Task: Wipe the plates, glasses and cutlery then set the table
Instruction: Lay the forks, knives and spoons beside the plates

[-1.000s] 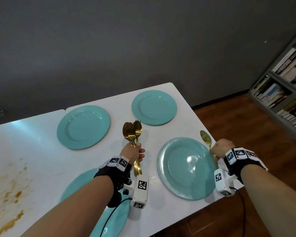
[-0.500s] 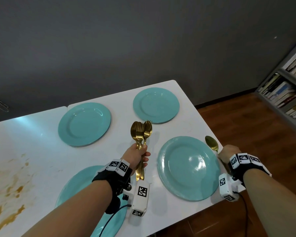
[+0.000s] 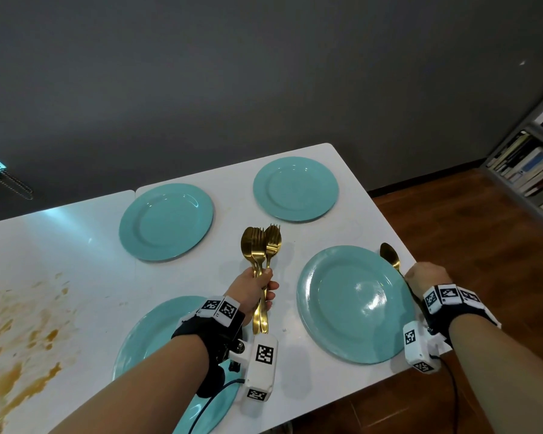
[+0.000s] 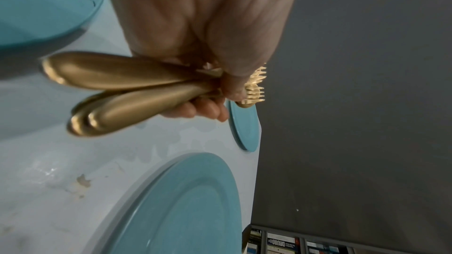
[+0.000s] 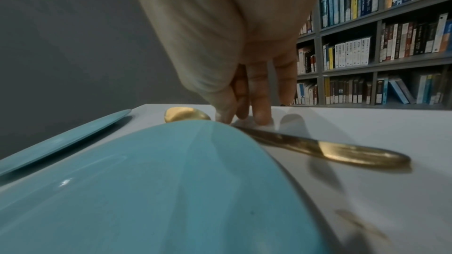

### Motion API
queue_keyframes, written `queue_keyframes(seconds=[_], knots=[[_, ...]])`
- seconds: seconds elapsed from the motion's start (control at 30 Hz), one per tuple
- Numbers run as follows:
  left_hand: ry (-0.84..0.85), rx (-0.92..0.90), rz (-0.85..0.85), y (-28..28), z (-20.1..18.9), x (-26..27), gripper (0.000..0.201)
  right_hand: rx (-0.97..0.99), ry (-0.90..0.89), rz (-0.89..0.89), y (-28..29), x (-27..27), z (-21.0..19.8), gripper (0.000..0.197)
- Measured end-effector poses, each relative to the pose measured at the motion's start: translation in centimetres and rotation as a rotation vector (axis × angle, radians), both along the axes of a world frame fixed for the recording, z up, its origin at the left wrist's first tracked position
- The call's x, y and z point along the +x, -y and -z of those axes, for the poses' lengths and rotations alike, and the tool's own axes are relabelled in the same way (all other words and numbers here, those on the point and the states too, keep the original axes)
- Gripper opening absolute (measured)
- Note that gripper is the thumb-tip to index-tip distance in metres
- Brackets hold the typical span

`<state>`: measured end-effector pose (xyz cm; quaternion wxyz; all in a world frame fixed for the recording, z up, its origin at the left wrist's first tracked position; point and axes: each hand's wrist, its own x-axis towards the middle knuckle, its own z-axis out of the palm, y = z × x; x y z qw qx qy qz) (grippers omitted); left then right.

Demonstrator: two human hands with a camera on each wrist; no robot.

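A teal plate (image 3: pixel 157 333) lies at the near edge of the white table (image 3: pixel 85 277), partly under the left forearm. The left hand (image 3: pixel 253 292) is raised over the gap between the near plates, fingers curled tight round a bunch of gold cutlery (image 3: pixel 261 245): forks and at least one spoon, heads up and away, handles sticking out below the fist.

Right of it lies a second near plate (image 3: pixel 355 303). A gold spoon (image 3: pixel 389 255) lies on the table just beside that plate's right rim, bowl far, handle near. The right hand (image 3: pixel 427 277) is down at the spoon's neck; in the right wrist view its fingertips (image 5: pixel 263 117) stand straight on the table beside the stem, and whether they pinch it I cannot tell.

Both wrists wear black bands with white blocks bearing black-and-white square code marks.

Brown stains (image 3: pixel 19 339) spread over the table's left part.

Farther off lie two more teal plates, far left (image 3: pixel 166 222) and far right (image 3: pixel 295 189), well apart.

Beyond the table's right end stands a bookshelf (image 5: pixel 381 45); the spine lettering is too small to read. A grey wall (image 3: pixel 264 73) stands behind.
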<state>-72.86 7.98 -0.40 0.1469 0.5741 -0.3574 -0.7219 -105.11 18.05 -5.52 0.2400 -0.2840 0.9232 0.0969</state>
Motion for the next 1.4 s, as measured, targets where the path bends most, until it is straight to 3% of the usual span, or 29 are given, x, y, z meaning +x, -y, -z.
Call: queue_keyframes(seconds=[0.67, 0.83, 1.0, 1.13, 1.4], knots=[[0.013, -0.014, -0.020, -0.2, 0.4, 0.7, 0.011, 0.011, -0.043, 0.030, 0.4, 0.2, 0.1, 0.021], [0.003, 0.003, -0.020, -0.2, 0.0, 0.5, 0.009, -0.195, -0.083, 0.015, 1.3, 3.1, -2.8, 0.024], [-0.028, 0.024, -0.030, -0.5, -0.5, 0.6, 0.007, -0.376, 0.262, -0.208, 3.7, 11.1, -5.4, 0.023], [-0.067, 0.034, -0.008, -0.9, -0.9, 0.8, 0.008, -0.439, 0.581, -0.208, 5.2, 17.4, -6.4, 0.027], [-0.068, -0.007, 0.109, -1.9, -0.7, 2.5, 0.021, -0.429, 0.625, -0.215, 6.8, 22.6, -6.2, 0.032]])
